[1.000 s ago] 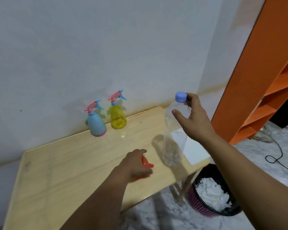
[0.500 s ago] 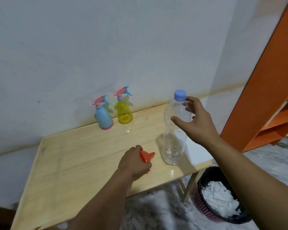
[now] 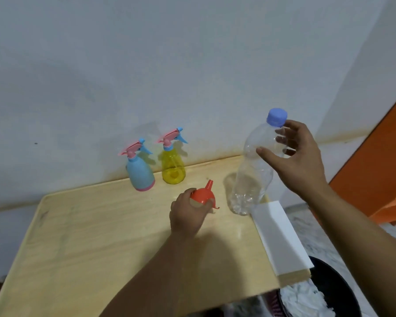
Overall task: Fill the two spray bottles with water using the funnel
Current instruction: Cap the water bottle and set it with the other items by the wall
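Note:
A blue spray bottle (image 3: 140, 173) and a yellow spray bottle (image 3: 172, 167), both with pink trigger heads screwed on, stand side by side at the back of the wooden table (image 3: 82, 234), against the wall. My left hand (image 3: 189, 216) grips an orange funnel (image 3: 203, 195) on the table, spout pointing up and away. A clear plastic water bottle (image 3: 253, 177) with a purple cap stands upright at the table's right side. My right hand (image 3: 294, 156) is around its upper part, fingers spread; I cannot tell if they touch it.
A white sheet of paper (image 3: 281, 234) lies along the table's right edge. A dark bin (image 3: 338, 291) with white crumpled paper sits on the floor at the right corner. An orange shelf unit (image 3: 380, 156) stands to the right.
The water bottle has gone from tilted in the air to standing upright on the table, and my right hand's fingers have loosened. My left hand has turned the funnel's spout upward.

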